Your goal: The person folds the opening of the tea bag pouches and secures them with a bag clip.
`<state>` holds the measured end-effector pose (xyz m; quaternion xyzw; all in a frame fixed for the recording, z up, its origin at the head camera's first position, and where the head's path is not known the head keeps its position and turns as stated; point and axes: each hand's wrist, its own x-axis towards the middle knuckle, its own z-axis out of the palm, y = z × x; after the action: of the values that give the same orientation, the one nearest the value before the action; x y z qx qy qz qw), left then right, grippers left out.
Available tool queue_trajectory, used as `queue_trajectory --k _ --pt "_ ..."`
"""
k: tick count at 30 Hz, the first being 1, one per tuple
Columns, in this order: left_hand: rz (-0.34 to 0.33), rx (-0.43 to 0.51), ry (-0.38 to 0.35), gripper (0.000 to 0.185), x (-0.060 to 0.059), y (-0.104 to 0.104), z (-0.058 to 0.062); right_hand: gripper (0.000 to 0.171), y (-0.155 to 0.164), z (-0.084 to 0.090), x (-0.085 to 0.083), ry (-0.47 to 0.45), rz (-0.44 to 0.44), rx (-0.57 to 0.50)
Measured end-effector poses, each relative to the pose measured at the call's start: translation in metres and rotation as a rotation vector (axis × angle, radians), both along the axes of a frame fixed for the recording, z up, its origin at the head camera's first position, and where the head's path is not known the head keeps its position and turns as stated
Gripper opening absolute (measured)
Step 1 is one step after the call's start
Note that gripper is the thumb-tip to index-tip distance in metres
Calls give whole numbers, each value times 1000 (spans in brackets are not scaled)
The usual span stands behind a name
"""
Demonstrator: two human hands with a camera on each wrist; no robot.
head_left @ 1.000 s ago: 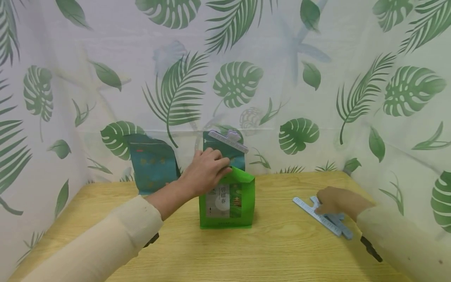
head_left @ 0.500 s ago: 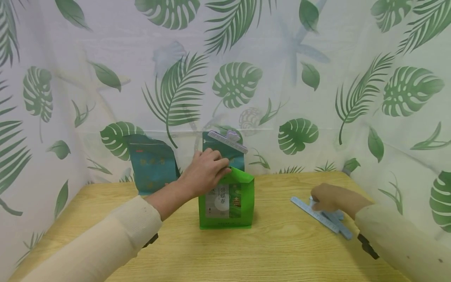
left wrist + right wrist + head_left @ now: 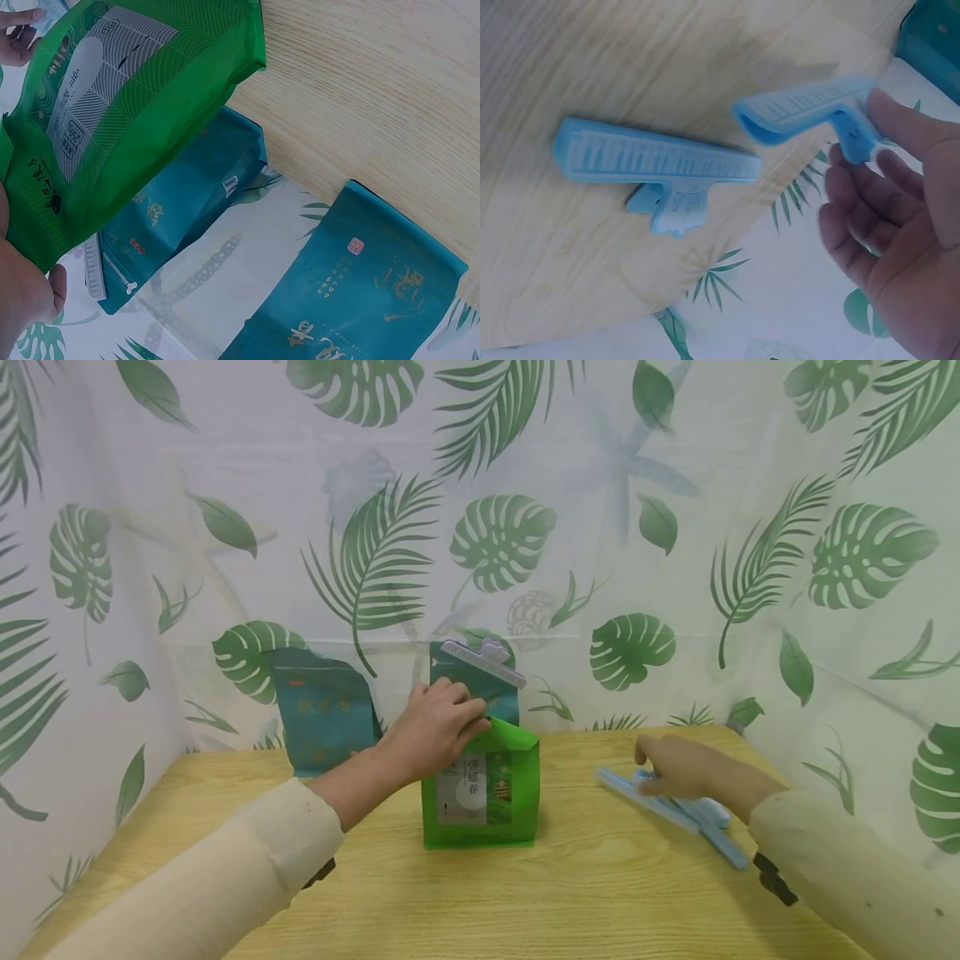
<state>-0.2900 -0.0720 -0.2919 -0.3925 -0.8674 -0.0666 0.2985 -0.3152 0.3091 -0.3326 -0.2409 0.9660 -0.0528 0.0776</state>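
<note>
My left hand [image 3: 442, 727] grips the folded top of a bright green tea bag [image 3: 522, 797], which stands upright mid-table. In the left wrist view the green bag [image 3: 161, 127] fills the upper left, with part of my hand at its top edge. My right hand [image 3: 686, 764] pinches a light blue bag clip [image 3: 810, 105] between thumb and fingers, raised off the table in the right wrist view. A second light blue bag clip [image 3: 660, 157] lies on the wood below it.
Behind the green bag stands a teal tea bag [image 3: 495, 700] with a pale purple clip [image 3: 483, 662] slanted across its top. Another teal tea bag [image 3: 326, 718] stands at left, its top unclipped. A leaf-patterned curtain surrounds the wooden table [image 3: 585, 893].
My right hand has shifted left and lifted one blue clip away from the other, which stays lying on the table. My left hand holds the green bag in the same place.
</note>
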Motion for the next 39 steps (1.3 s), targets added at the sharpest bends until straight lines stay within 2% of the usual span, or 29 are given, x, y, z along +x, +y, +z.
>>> queue_trajectory --k 3,7,19,27,36,39 --pt "4 -1 -3 13 0 0 0 41 -6 3 -1 61 30 -15" --pt "3 1 -1 12 0 -1 -1 34 -13 7 -1 123 75 -27" --pt "7 3 0 12 -1 -1 -2 27 -26 15 2 209 144 -100" --pt "-3 4 12 13 0 -1 0 22 -31 21 1 318 221 -141" --pt "-10 3 14 12 1 -1 0 30 -36 32 0 434 251 -164" --pt "-10 0 15 12 1 -1 0 29 -38 39 2 418 250 -178"
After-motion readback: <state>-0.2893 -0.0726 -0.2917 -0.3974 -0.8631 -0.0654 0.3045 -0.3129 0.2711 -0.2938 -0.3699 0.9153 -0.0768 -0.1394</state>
